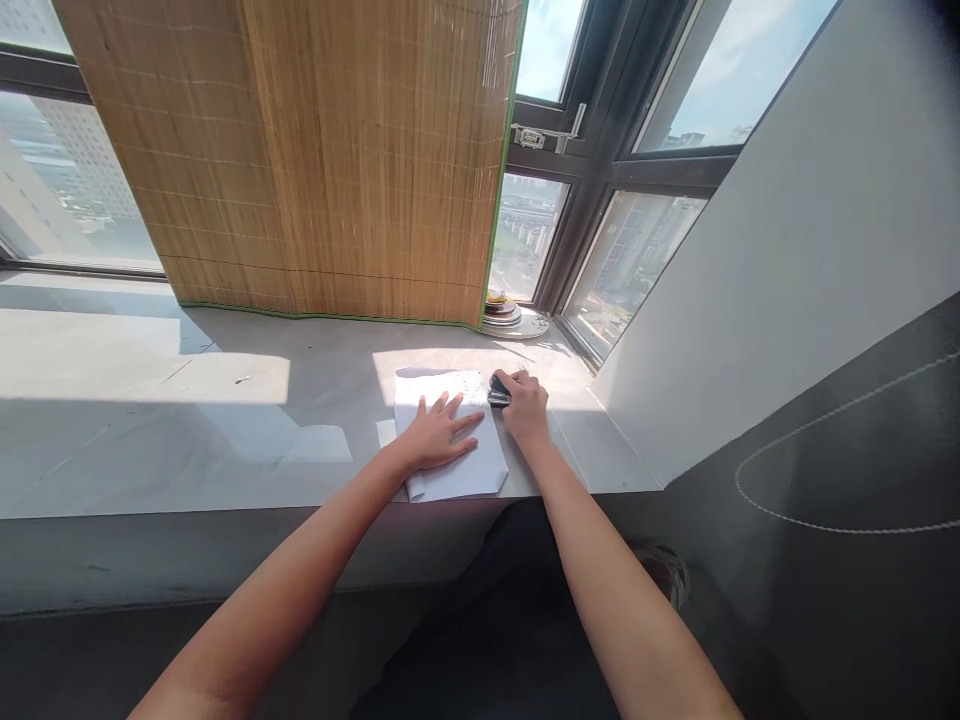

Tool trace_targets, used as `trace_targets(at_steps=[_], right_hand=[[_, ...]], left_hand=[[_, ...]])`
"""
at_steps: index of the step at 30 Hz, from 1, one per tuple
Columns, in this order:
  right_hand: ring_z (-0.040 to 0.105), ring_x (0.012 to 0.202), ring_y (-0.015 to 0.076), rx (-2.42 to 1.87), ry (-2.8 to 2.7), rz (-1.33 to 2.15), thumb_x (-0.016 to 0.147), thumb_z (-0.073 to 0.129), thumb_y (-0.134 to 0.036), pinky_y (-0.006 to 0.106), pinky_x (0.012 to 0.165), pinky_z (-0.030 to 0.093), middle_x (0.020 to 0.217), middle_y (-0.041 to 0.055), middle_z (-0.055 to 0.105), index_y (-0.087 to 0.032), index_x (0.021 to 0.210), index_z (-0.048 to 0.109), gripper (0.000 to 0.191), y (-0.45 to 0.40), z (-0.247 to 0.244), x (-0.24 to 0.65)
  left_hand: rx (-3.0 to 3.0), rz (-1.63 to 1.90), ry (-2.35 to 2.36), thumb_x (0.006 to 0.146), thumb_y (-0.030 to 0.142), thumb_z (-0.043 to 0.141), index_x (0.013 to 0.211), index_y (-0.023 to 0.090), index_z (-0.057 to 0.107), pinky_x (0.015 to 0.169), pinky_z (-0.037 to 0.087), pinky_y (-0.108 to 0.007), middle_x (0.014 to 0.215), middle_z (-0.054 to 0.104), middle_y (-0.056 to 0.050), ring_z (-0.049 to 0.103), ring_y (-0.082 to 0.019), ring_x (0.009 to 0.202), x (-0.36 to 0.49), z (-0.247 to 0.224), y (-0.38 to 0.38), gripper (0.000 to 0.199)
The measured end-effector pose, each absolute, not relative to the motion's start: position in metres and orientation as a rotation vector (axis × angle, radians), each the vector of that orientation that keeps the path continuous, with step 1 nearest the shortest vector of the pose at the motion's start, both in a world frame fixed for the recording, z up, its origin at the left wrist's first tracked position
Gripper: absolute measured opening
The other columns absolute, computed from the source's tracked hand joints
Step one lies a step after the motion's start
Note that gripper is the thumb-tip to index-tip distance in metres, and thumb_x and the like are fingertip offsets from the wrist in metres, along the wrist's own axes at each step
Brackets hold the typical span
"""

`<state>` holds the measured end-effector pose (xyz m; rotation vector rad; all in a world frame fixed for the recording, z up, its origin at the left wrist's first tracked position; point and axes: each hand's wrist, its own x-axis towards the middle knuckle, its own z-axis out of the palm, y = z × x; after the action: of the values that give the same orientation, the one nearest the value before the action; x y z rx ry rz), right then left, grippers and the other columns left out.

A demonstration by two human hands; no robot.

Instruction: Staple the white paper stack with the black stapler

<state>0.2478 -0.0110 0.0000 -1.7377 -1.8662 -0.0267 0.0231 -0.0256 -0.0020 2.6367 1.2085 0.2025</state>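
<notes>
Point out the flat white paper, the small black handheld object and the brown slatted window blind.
Flat white paper [469, 473]: head view, on its bare lower part.
Small black handheld object [498, 398]: head view, on its exposed end.
Brown slatted window blind [326, 165]: head view, mid-face.

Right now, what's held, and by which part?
The right hand holds a black tool by its end farther from the paper; the left hand lies spread, gripping nothing.
</notes>
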Motion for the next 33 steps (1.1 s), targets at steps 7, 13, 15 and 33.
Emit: trace_targets(at_steps=[7,13,15,33], right_hand=[[0.051,0.118,0.0349,-1.985,-1.548,0.032,0.081,0.061,-0.005,0.047,0.1,0.042,0.125,0.0156,0.06,-0.023,0.139,0.061,0.061,-0.006,-0.005,0.256],[0.053,0.115,0.0358,-1.917,-1.436,0.05,0.087,0.058,-0.007,0.047,0.092,0.046,0.121,0.0165,0.062,-0.021,0.125,0.064,0.041,-0.01,0.0,0.257],[0.055,0.113,0.0338,-1.791,-1.41,0.056,0.088,0.059,-0.012,0.045,0.092,0.047,0.12,0.0158,0.062,-0.02,0.122,0.063,0.035,-0.013,0.004,0.249],[0.057,0.099,0.0257,-1.717,-1.914,0.271,0.082,0.065,-0.012,0.032,0.069,0.041,0.106,0.009,0.063,-0.023,0.105,0.058,0.026,-0.032,0.016,0.159]], left_hand=[[2.642,0.166,1.25,0.104,0.065,0.041,0.168,0.026,0.03,0.127,0.003,-0.072,0.178,0.019,-0.014,0.011,-0.04,0.164,0.025,-0.003,-0.026,0.077],[2.554,0.374,1.245,0.104,0.065,0.04,0.163,0.022,0.036,0.128,0.013,-0.065,0.174,0.03,-0.016,0.021,-0.037,0.162,0.022,-0.005,-0.018,0.074],[2.429,0.76,1.294,0.108,0.055,0.034,0.148,0.02,0.052,0.125,0.028,-0.054,0.16,0.05,-0.016,0.041,-0.031,0.151,0.015,-0.001,-0.012,0.057],[1.186,1.562,1.925,0.094,0.028,0.04,0.064,0.025,0.025,0.061,0.018,-0.034,0.063,0.025,0.003,0.025,-0.016,0.063,-0.034,-0.003,0.024,0.033]])
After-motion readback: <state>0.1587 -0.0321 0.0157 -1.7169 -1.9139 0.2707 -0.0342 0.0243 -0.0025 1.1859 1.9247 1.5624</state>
